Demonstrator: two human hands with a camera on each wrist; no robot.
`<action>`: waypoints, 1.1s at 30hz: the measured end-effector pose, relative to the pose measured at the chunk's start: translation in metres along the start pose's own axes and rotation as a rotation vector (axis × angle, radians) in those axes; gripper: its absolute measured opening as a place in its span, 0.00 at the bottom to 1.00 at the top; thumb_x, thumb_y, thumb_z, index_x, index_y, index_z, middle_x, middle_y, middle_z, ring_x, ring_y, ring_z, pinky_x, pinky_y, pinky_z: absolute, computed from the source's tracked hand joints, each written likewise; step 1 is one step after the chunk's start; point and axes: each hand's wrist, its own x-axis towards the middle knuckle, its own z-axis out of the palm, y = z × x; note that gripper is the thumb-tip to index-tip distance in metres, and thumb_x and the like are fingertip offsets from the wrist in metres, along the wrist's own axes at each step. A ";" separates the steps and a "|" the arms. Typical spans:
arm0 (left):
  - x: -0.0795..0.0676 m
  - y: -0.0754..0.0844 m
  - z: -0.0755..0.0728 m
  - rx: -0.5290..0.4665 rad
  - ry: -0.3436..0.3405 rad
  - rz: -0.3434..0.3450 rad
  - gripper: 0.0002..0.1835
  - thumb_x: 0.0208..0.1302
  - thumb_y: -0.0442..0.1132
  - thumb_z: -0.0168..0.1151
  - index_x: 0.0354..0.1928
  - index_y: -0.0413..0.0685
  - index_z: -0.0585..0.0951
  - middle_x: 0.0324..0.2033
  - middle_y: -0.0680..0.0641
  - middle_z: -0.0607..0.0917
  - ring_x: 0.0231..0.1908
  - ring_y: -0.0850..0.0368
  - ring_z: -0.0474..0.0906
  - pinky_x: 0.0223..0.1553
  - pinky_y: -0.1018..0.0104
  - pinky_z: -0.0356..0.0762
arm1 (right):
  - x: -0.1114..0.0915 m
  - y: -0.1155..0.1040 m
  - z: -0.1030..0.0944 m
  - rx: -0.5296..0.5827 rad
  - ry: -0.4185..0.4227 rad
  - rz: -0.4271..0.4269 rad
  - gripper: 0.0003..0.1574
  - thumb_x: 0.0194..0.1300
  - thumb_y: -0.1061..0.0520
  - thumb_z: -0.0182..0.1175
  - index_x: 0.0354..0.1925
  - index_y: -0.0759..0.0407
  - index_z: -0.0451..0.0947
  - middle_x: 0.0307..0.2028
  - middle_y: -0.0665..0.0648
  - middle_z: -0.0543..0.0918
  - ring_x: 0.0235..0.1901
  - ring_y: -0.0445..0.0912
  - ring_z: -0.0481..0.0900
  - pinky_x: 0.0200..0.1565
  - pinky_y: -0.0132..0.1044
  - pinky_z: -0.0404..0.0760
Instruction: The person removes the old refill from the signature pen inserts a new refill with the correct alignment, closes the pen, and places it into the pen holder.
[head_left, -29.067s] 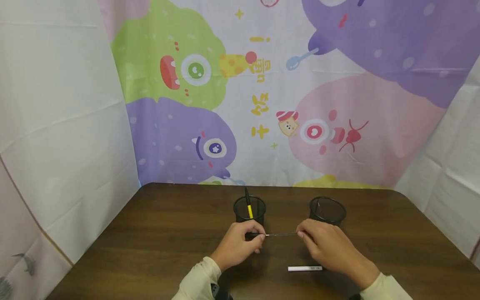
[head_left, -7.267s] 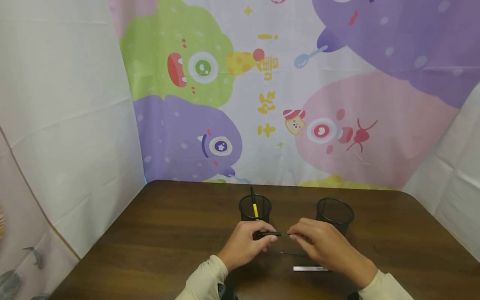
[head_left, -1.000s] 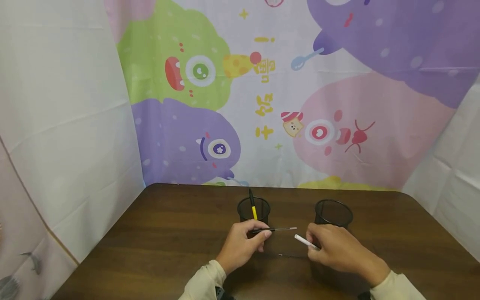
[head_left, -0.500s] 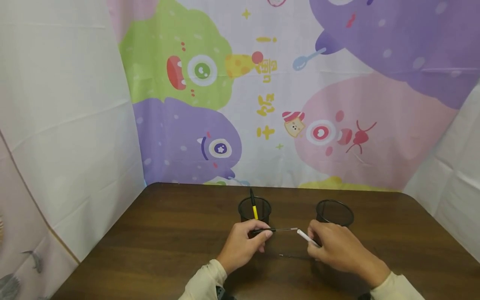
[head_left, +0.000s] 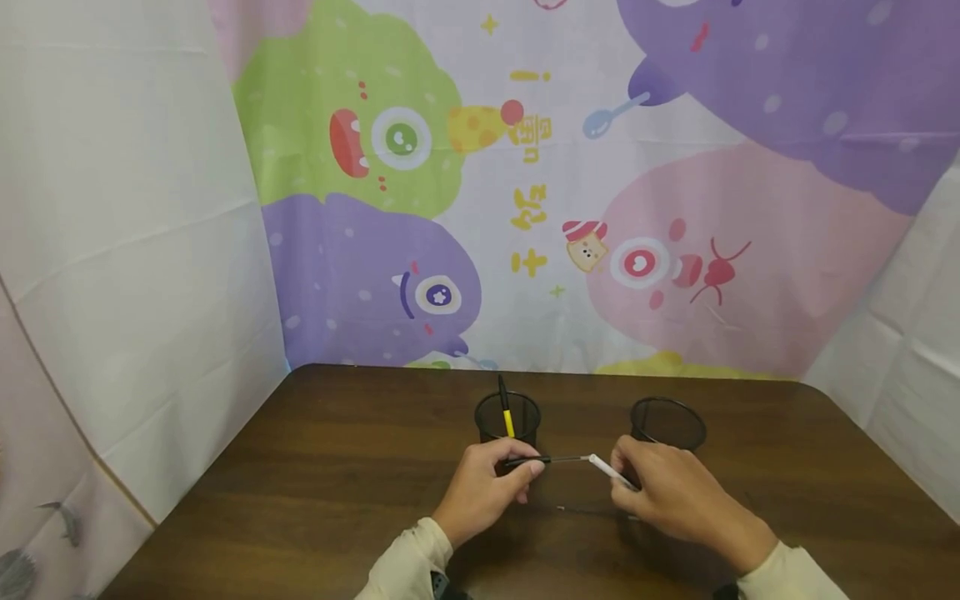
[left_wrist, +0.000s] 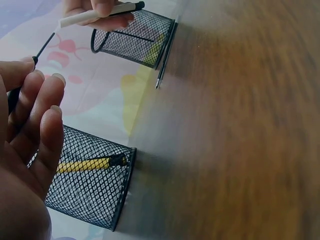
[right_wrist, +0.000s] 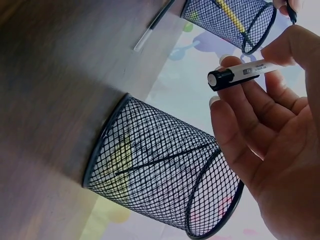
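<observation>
My left hand (head_left: 487, 483) pinches the black front section (left_wrist: 14, 97) of a pen between thumb and fingers. A thin pen refill (head_left: 567, 458) sticks out of that section to the right. In my right hand (head_left: 678, 496) is a white pen barrel (head_left: 609, 472) with a black end cap and clip (right_wrist: 222, 77), pinched by thumb and fingers. The barrel slants up to the left, and its open end meets the refill's tip. Whether the tip is inside I cannot tell. Below the hands, a second refill (head_left: 588, 511) lies on the table.
Behind my left hand stands a black mesh pen cup (head_left: 480, 429) holding a yellow and black pen (head_left: 507, 417). Another mesh cup (right_wrist: 150, 155) stands behind my right hand. A printed cloth (head_left: 420, 250) hangs at the table's (head_left: 360, 450) far edge.
Earlier the white barrel lay on the table while the right hand pinched a refill. Now the right hand holds the barrel, which has moved slightly left onto the refill's tip.
</observation>
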 end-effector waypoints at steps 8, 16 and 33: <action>0.004 -0.017 0.003 0.007 -0.008 -0.012 0.04 0.66 0.36 0.68 0.42 0.46 0.86 0.21 0.47 0.84 0.20 0.57 0.81 0.27 0.68 0.80 | 0.002 0.001 0.000 -0.007 0.007 -0.016 0.16 0.52 0.57 0.69 0.30 0.42 0.69 0.21 0.35 0.66 0.20 0.32 0.63 0.23 0.31 0.65; 0.000 0.004 0.000 -0.005 -0.006 0.001 0.04 0.66 0.33 0.67 0.41 0.42 0.86 0.20 0.47 0.84 0.20 0.54 0.81 0.27 0.69 0.80 | 0.000 0.002 -0.002 0.028 -0.014 -0.027 0.17 0.52 0.57 0.69 0.31 0.41 0.70 0.21 0.35 0.67 0.21 0.32 0.64 0.23 0.30 0.66; 0.001 -0.005 0.001 -0.010 0.018 -0.006 0.05 0.66 0.34 0.67 0.43 0.44 0.86 0.21 0.52 0.84 0.19 0.57 0.81 0.27 0.68 0.81 | 0.001 0.005 -0.002 0.237 -0.027 -0.008 0.12 0.63 0.61 0.66 0.36 0.44 0.74 0.24 0.36 0.73 0.23 0.33 0.69 0.26 0.31 0.71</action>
